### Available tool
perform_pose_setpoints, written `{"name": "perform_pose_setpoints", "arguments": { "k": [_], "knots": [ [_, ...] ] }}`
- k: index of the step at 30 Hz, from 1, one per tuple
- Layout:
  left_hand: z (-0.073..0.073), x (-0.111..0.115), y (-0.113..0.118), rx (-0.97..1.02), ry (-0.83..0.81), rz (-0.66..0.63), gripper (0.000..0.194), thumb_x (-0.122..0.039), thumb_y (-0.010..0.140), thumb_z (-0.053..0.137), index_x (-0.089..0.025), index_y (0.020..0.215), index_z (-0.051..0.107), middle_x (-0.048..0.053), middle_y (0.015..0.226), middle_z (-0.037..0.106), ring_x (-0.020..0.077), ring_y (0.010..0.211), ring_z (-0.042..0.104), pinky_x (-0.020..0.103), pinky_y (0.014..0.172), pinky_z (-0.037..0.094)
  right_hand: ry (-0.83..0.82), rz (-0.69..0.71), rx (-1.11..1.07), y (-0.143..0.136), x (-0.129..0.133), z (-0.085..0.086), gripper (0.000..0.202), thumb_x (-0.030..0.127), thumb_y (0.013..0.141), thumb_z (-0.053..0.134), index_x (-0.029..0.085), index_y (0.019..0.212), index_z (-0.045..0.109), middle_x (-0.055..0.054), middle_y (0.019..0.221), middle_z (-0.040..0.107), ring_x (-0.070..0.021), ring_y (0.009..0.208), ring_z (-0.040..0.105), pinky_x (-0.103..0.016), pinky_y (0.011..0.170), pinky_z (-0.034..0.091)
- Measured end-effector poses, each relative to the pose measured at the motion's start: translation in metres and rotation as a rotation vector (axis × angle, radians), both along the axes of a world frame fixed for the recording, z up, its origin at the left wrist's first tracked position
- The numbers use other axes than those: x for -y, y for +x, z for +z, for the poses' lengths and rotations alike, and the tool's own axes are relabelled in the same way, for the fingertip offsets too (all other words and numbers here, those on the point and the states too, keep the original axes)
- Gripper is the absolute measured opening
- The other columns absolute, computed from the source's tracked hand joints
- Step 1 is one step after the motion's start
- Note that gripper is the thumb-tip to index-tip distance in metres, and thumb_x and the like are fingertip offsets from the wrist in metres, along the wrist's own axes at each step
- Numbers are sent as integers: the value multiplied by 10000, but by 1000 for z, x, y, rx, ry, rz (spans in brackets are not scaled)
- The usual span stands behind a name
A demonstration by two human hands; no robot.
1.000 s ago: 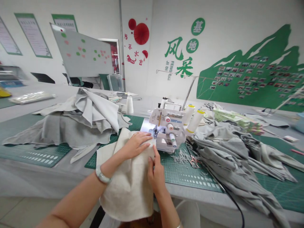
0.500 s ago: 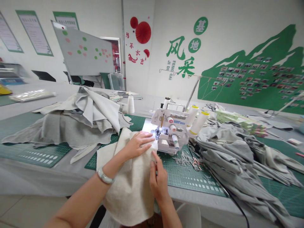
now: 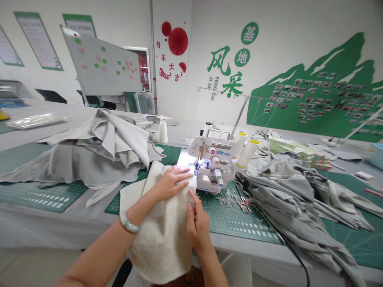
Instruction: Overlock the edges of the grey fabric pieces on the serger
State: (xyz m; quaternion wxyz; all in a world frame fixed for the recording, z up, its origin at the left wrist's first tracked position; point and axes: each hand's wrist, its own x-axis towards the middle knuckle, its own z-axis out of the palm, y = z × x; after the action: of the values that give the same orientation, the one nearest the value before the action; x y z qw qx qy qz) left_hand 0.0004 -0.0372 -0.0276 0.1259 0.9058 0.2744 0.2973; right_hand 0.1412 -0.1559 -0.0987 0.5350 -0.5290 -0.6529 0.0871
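A length of beige cloth (image 3: 161, 239) hangs over the table's front edge, its far end lying at the lit needle area of a white overlock sewing machine (image 3: 206, 185). My left hand (image 3: 172, 181) rests flat on top of it, fingers stretched toward the presser foot. At the cloth's right edge is my right hand (image 3: 200, 227), its index finger and thumb on the edge, partly curled; the other fingers are mostly hidden. Thread cones (image 3: 248, 153) stand behind the machine. Thread scraps (image 3: 230, 198) and small scissors (image 3: 245, 205) lie to its right.
A heap of grey and white cloth (image 3: 98, 159) lies on the left, and more grey cloth (image 3: 287, 195) is piled on the right. Green cutting mats (image 3: 245, 225) cover parts of the table. A black cord (image 3: 299, 259) runs off the front edge. One thread cone (image 3: 162, 131) stands behind.
The view has turned slightly right, so the scene sits a little further left. My left fingertips are slightly closer to the needle area. My right hand keeps its place at the cloth's edge.
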Motion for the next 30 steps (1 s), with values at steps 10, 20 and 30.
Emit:
{"name": "perform_pose_setpoints", "arguments": {
  "k": [10,20,30],
  "knots": [
    [2,3,1,-60,21,17,368,-351,971,426,-279,1298,580,72,1403,522,252,1312,449,504,1133,258,-38,28,-33,0,1,0,406,245,975,366,171,1358,477,-119,1296,620,-195,1026,676,-310,853,534],
    [7,9,3,-117,114,64,371,-340,983,405,-236,1294,578,97,1392,520,259,1285,458,498,1117,281,-86,36,-47,0,0,0,437,265,984,340,181,1399,451,-104,1309,611,-208,1117,637,-309,856,546],
    [21,15,7,-190,107,42,375,-322,994,375,-178,1279,571,108,1328,567,247,1225,510,439,1036,400,-39,153,-102,2,-7,-7,455,192,996,333,216,1449,368,-62,1422,519,-170,1305,491,-303,1027,464]
  ]
}}
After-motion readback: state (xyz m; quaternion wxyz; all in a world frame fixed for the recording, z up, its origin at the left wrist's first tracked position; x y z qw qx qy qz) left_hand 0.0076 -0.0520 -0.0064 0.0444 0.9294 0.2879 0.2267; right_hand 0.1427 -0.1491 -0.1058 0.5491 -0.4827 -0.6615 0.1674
